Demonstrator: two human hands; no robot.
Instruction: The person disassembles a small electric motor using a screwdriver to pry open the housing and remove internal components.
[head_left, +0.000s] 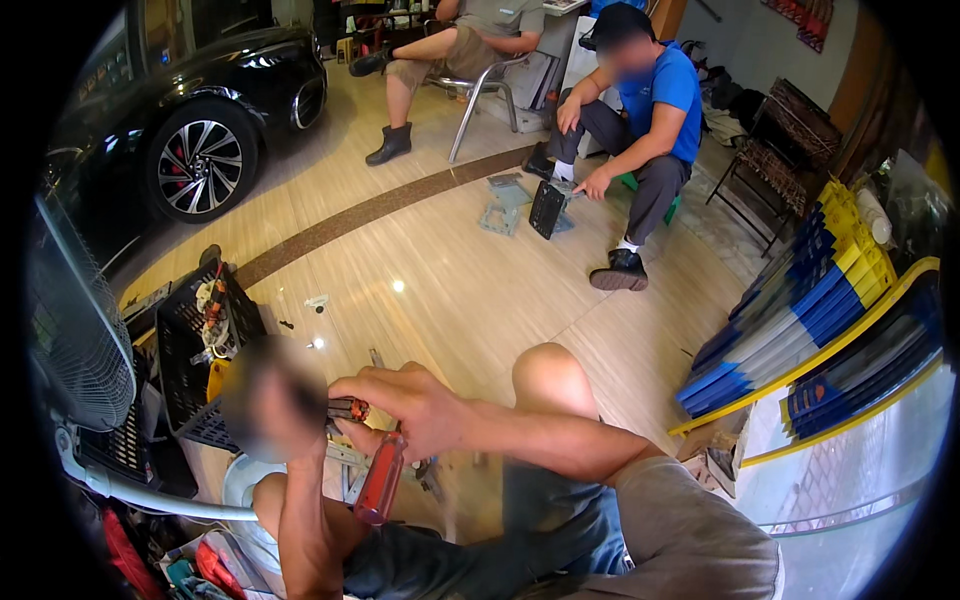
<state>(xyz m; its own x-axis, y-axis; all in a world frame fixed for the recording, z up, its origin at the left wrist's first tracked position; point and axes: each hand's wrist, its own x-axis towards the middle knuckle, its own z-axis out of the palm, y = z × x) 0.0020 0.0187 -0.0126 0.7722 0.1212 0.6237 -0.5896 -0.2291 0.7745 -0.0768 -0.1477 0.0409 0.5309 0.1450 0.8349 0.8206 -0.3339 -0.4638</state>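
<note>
My right hand (425,408) reaches across from the right, its fingers closed. A screwdriver with a clear red handle (380,482) hangs down from its grip, the handle end lowest. Against the fingers sits a short orange-and-black ridged piece (348,408), perhaps another tool's handle; its kind is unclear. My left hand (275,400) is raised at the left, close to that piece. A blur covers it, so neither its fingers nor anything in them can be made out. Below the hands, partly hidden, some grey metal parts (350,470) lie near my knees.
A black crate (185,370) with tools stands left, beside a fan (80,310). Ahead, a person in blue (660,95) sits by a black panel (546,210) and grey plates (498,218). Another person sits behind. A black car (235,80) stands far left; racked packets (800,310) stand right.
</note>
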